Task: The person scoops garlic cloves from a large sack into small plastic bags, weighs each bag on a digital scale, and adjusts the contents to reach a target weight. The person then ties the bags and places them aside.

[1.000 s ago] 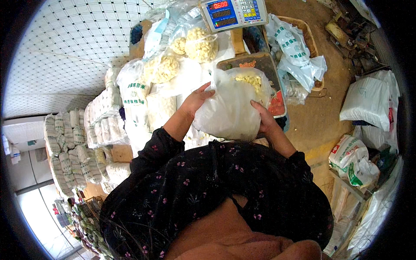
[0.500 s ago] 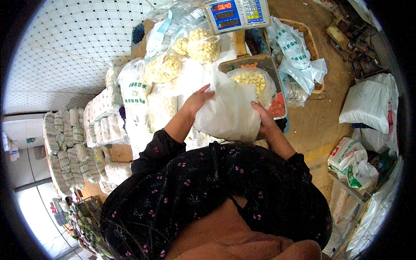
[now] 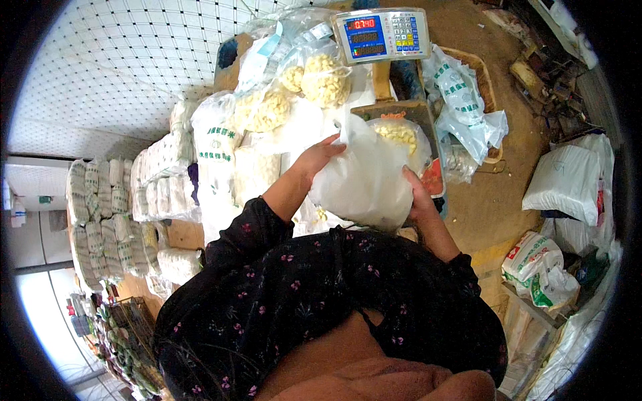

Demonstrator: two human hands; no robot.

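Between my two hands hangs a white, translucent plastic bag (image 3: 361, 184) in front of my chest, bulging round; its contents cannot be made out. My left hand (image 3: 324, 158) grips its upper left edge, thumb and fingers closed on the film. On the opposite side my right hand (image 3: 419, 194) pinches the bag's right edge. Just beyond it, a clear bag of pale peeled cloves, apparently garlic, (image 3: 399, 134) rests on the scale platform (image 3: 374, 110), partly covered by the white bag. The scale's display (image 3: 381, 37) is lit above.
Clear bags of peeled cloves (image 3: 325, 81) lie at the back left of the table. Wrapped white packs (image 3: 160, 160) are stacked to the left. Right of the scale, printed plastic bags (image 3: 461, 93) lie over a basket (image 3: 491, 87). White sacks (image 3: 562, 190) stand far right.
The white bag looks rounder and fuller than before, still in both hands. The scale's red reading has changed. The table has shifted slightly right and down in the view.
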